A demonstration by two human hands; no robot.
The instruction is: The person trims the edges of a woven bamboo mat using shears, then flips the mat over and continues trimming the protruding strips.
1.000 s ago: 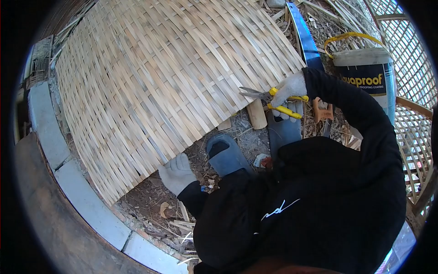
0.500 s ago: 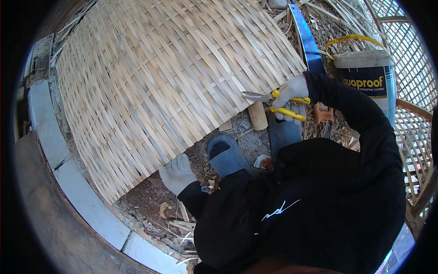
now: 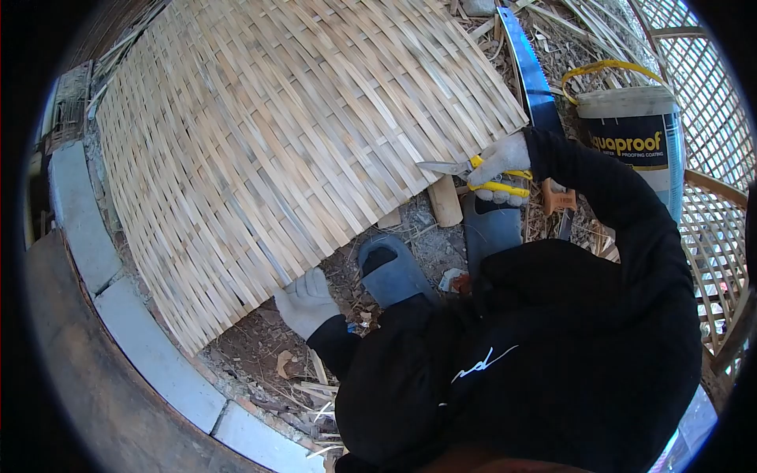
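Observation:
A large woven bamboo mat (image 3: pixel 300 142) fills the upper left and middle of the head view. My left hand (image 3: pixel 306 303), in a pale work glove, grips the mat's near edge; some fingertips are hidden at the edge. My right hand (image 3: pixel 503 160), gloved too, is wrapped around a pair of yellow-handled snips (image 3: pixel 500 189). The metal blades of the snips point left, over the mat's near edge close to its right corner. A short wooden block (image 3: pixel 445 202) lies just below the blades, partly under the mat.
A blue saw blade (image 3: pixel 530 67) with an orange handle (image 3: pixel 559 197) lies right of the mat. Beyond it stands a white paint bucket (image 3: pixel 633 130) beside a lattice panel (image 3: pixel 702 102). Grey slippers (image 3: pixel 394 268) are on the debris-strewn ground. Pale blocks (image 3: pixel 150 347) edge the left side.
My right fingers have closed around the lower handle, bringing the snips' handles nearer together. My left hand stays at the mat's edge.

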